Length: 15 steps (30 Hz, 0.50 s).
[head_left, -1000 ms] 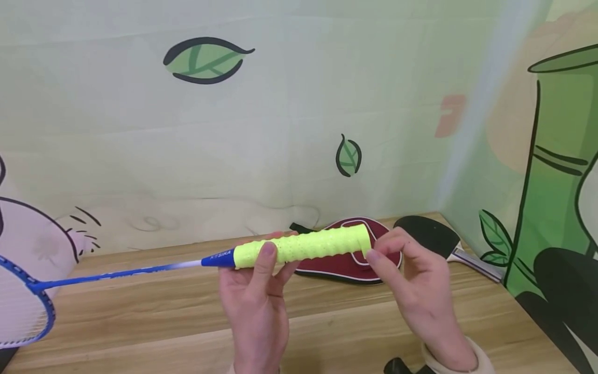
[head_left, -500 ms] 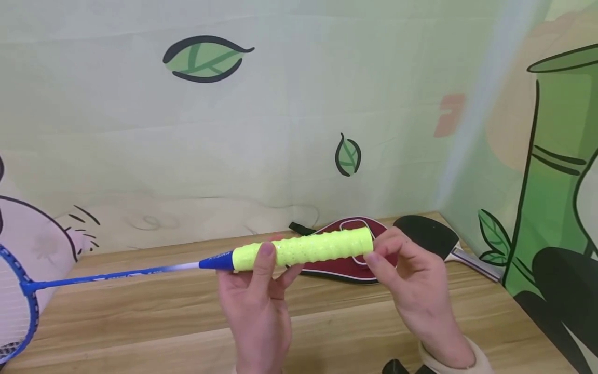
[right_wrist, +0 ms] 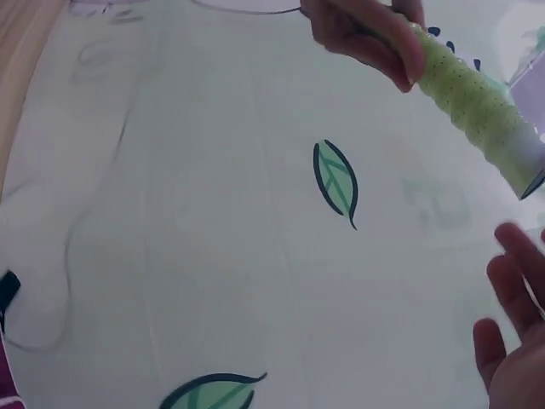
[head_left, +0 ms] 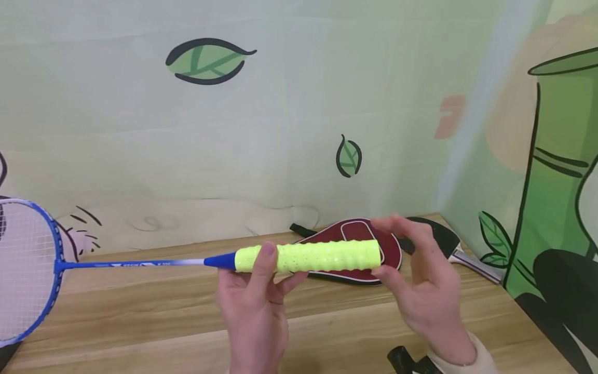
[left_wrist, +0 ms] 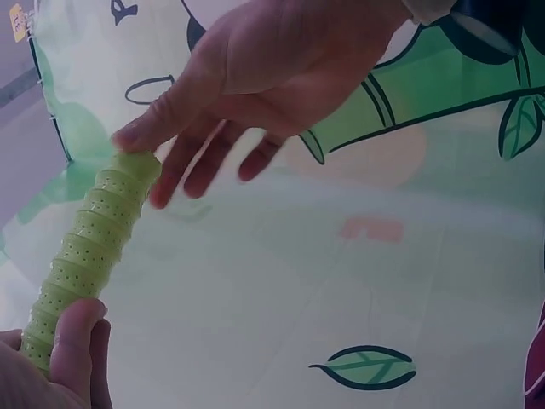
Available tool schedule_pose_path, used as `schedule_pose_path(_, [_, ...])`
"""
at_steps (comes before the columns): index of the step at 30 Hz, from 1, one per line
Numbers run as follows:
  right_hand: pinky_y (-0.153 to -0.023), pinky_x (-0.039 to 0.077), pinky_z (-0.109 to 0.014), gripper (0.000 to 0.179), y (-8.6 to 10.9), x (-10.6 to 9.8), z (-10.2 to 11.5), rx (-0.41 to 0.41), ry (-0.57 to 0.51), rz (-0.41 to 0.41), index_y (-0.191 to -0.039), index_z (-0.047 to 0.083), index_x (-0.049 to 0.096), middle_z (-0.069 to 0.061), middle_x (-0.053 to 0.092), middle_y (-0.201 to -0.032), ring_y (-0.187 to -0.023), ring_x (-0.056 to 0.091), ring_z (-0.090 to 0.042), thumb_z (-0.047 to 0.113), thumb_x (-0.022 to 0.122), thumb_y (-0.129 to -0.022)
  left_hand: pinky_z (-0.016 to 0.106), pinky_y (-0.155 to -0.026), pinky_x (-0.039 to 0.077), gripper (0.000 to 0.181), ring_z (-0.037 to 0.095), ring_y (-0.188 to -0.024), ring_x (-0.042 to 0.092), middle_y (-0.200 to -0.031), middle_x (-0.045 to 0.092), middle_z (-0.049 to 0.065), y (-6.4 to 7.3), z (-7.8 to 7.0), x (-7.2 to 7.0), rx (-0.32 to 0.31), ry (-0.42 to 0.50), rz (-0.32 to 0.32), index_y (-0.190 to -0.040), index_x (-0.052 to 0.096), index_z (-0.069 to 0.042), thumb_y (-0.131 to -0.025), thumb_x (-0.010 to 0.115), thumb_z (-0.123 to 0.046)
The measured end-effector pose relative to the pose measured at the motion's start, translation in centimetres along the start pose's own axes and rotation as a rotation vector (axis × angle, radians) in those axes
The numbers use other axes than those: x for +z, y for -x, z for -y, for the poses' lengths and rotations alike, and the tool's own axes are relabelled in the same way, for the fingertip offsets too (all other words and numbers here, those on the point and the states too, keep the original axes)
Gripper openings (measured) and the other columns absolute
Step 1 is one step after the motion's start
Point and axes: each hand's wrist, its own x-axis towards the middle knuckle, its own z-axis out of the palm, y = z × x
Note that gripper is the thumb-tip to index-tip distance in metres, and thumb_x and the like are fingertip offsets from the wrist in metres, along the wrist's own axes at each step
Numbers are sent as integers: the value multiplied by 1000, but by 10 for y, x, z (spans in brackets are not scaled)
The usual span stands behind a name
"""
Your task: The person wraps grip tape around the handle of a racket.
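Observation:
A blue and white badminton racket [head_left: 182, 262] lies almost level in the head view, its strung head cut off at the left edge. Ribbed, dotted neon-yellow grip tape [head_left: 334, 255] covers its handle. My left hand [head_left: 257, 311] holds the handle near the blue cone, thumb on top. At the butt end, my right hand [head_left: 432, 298] has its thumb at the lower edge, with the fingers spread apart above. In the left wrist view, the right thumb [left_wrist: 140, 132] meets the tip of the handle. In the right wrist view, the dark butt [right_wrist: 534, 183] partly shows.
Behind the handle lies a dark red paddle case [head_left: 392, 249] with white piping. A black table tennis bat [head_left: 439, 236] with a pale handle is at the right rear. Leaf-printed cloth [head_left: 280, 130] hangs behind the wooden tabletop [head_left: 154, 317]. A black object [head_left: 402, 358] is by the right wrist.
My right fingers were pinching the tape edge at the butt and have now spread apart. That edge, loose earlier, lies flush. The racket has turned, bringing its head up and its butt slightly down.

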Motion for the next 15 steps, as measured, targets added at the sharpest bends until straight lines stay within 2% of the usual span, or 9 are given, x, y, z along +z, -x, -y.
schedule_pose_path(2, [-93, 46, -29, 41, -3, 2, 2, -83, 45, 33, -117, -18, 54, -22, 65, -110, -105, 55, -27, 12, 68, -92, 44, -64, 60, 28, 22, -76, 70, -91, 67, 14, 1, 0, 1, -14, -9, -1, -109, 44, 3, -93, 65, -5])
schedule_pose_path(4, [-90, 47, -27, 36, -4, 3, 4, -127, 103, 57, -111, -19, 56, -24, 65, -105, -101, 56, -27, 13, 64, -95, 45, -64, 60, 29, 22, -76, 69, -91, 66, 14, 1, 1, 2, -20, -18, -1, -110, 43, 2, -93, 65, -5])
schedule_pose_path(6, [-87, 46, -25, 36, -2, 2, 5, -120, 167, 92, -106, -20, 56, -25, 63, -102, -98, 54, -26, 15, 60, -97, 45, -64, 60, 30, 22, -77, 69, -90, 66, 13, 1, 2, 2, -19, -30, -3, -109, 43, 1, -92, 66, -4])
schedule_pose_path(10, [-90, 44, -25, 38, 0, 0, 4, -100, 251, 162, -103, -20, 52, -25, 59, -100, -98, 52, -28, 18, 55, -99, 48, -64, 60, 32, 21, -76, 69, -88, 65, 10, 0, 3, 3, -15, -61, -11, -109, 43, -1, -90, 68, -4])
schedule_pose_path(15, [-91, 45, -23, 38, 3, -5, -1, -81, 283, 208, -101, -18, 52, -24, 59, -98, -97, 52, -27, 19, 55, -99, 50, -66, 59, 35, 23, -81, 69, -91, 64, 11, -1, 4, 2, -33, -113, -29, -111, 44, -2, -89, 70, -5])
